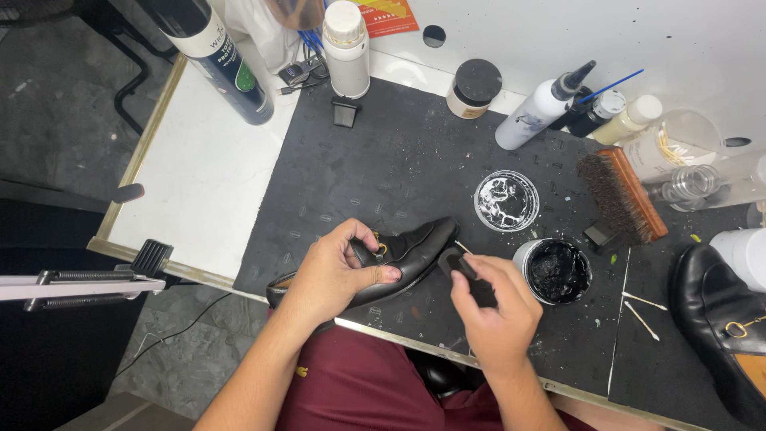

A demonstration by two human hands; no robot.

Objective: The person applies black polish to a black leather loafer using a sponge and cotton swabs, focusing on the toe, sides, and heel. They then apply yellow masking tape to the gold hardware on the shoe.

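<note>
Beside the open polish jar (559,271), left hand (331,275) grips the black loafer (415,249); right hand's (495,307) fingers pinch a dark applicator (461,263), polishing midway, second shoe (722,319) waiting.

White table (199,183), gold-edged, under a black mat (383,160). On the mat: open tin of black polish (557,271), clear lid (507,200), brush (621,195), dark-lidded jar (474,88), white squeeze bottle (542,108), 2 cotton swabs (642,311), second black shoe (722,335) at the right edge. Spray can (219,56) on the bare white part; white bottle (346,48) near the mat's back edge.
</note>
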